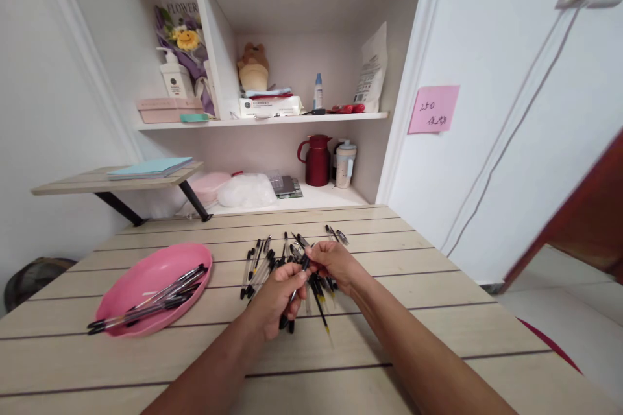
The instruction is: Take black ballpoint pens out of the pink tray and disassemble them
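Over the middle of the wooden table, my left hand (282,292) is closed around a dark pen (304,264) that slants up to the right. My right hand (331,260) pinches at the upper end of the same pen, its fingertips close to my left thumb. Under and around both hands lies a loose heap of pen parts: clear barrels (261,272), black caps and ink refills (325,321) with yellow sections. To the left, a pink plate (146,272) carries several pens (170,295), their ends sticking out over its rim.
Behind the table stands a white shelf unit (292,123) with a red jug (318,161), a tumbler (345,165) and a plastic bag (247,190). A small raised shelf (78,183) with blue paper (150,167) overhangs the back left. A cable (516,123) runs down the right wall.
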